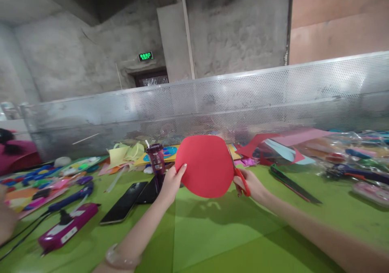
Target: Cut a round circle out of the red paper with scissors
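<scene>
Above the green table, my left hand (170,181) pinches the left edge of a rounded piece of red paper (205,166), thumb on the near face and fingers hidden behind. My right hand (246,183) is closed around the orange-red handles of a pair of scissors (243,180). Their blades run up along the paper's right edge, and part of them is hidden by it; whether they touch the paper I cannot tell. A faint shadow of the paper falls on the tabletop (209,236) below.
Left of my arm lie a black phone (124,203) and a purple power strip (69,226). Behind stands a dark cup with a straw (156,159). Paper scraps (282,145) and green-handled scissors (293,183) lie right. A perforated metal partition (243,98) crosses the back. Someone's blurred arm (6,216) shows far left.
</scene>
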`<state>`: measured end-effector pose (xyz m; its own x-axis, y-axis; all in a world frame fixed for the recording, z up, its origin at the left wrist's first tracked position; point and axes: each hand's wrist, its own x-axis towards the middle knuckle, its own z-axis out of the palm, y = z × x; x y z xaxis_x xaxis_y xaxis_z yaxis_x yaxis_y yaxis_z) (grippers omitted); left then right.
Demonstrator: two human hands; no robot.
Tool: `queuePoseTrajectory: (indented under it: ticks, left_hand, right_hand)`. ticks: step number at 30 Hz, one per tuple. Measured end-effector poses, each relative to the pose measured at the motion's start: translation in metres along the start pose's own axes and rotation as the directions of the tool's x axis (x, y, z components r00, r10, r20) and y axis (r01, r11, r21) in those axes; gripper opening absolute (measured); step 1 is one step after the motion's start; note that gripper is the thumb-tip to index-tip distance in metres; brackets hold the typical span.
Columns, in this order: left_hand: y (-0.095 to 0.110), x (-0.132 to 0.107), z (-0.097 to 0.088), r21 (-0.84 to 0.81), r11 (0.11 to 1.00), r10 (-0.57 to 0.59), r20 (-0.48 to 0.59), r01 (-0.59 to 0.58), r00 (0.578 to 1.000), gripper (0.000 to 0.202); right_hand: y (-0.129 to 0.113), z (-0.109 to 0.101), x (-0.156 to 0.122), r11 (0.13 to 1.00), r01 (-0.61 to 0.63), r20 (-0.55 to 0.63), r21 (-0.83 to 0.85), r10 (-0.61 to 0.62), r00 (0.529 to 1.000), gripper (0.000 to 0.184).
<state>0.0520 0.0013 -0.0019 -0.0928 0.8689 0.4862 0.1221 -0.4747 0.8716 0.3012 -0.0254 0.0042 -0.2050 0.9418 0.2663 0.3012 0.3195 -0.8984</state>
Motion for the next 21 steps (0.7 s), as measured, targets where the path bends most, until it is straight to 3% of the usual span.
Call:
queuePoseTrajectory:
  ticks: [21]
  left_hand:
    - [-0.002,0.000,-0.002,0.072,0.997,-0.006,-0.003,0.006,1.000,0.042]
  right_hand:
    - [0.012,0.003,0.008,1.000,-0.031,-0.026,0.004,0.031,0.999,0.021]
